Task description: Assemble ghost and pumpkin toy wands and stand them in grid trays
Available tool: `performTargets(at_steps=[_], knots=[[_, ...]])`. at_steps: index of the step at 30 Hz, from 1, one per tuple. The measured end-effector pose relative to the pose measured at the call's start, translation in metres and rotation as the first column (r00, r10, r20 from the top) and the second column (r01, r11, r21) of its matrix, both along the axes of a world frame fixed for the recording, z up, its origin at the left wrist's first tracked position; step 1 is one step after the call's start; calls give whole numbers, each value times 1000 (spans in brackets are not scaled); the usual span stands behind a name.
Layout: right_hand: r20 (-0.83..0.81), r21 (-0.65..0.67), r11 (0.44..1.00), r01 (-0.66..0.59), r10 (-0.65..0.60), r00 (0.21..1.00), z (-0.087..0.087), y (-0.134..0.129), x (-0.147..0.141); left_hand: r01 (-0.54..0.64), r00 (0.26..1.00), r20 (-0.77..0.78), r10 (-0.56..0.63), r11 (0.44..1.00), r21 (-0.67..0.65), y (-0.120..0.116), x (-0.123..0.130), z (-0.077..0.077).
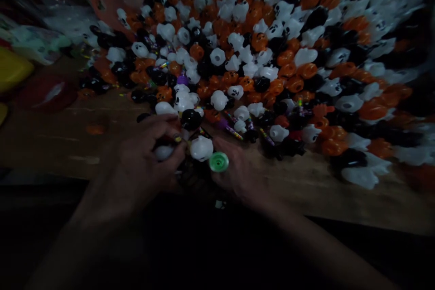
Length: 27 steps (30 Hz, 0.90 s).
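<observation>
My left hand [141,163] is closed in a pinch near the table's front edge. A small yellow-tipped piece [177,138] shows at its fingertips, and a white rounded piece [163,152] sits under its curled fingers. Between the two hands is a white plastic ghost figure [201,148], with a glossy black figure [191,119] just behind it. My right hand [236,167] is curled closed, its fingers partly hidden in shadow. A green round disc [218,162] with a hole in its middle sits against that hand's fingers; what holds the ghost is not clear.
A large heap of white ghost, orange pumpkin and black figures [251,54] covers the wooden table [68,140]. Patterned sticks [234,133] lie among them. An orange container [117,4] stands behind. Red [47,93] and yellow [13,70] items are at left.
</observation>
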State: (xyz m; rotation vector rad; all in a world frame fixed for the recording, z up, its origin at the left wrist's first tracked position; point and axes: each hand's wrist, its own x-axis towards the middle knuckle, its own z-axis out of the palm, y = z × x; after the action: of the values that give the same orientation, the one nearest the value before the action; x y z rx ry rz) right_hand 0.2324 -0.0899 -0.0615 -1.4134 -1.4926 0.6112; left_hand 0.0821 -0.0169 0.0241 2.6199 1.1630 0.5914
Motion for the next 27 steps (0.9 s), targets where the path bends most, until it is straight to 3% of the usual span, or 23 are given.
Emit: performTargets(at_steps=[4, 10, 13, 17, 24, 27], knots=[[46, -9, 999, -41, 41, 998, 3, 1, 2, 43, 999, 8, -43, 996, -79, 6, -2, 3], [140, 54, 999, -9, 2, 990, -2, 3, -2, 156, 988, 14, -157, 964, -217, 14, -5, 16], [139, 67, 998, -7, -2, 990, -2, 4, -3, 150, 987, -23, -157, 971, -188, 10, -7, 17], [129, 35, 996, -86, 81, 988, 3, 6, 1, 125, 992, -3, -125, 988, -95, 5, -12, 9], [239, 73, 977, -198, 176, 955, 6, 10, 2, 135, 991, 23, -133, 985, -104, 10, -19, 3], [233, 48, 984, -174, 159, 959, 4, 11, 2, 111, 991, 90, -103, 990, -91, 8, -16, 1]])
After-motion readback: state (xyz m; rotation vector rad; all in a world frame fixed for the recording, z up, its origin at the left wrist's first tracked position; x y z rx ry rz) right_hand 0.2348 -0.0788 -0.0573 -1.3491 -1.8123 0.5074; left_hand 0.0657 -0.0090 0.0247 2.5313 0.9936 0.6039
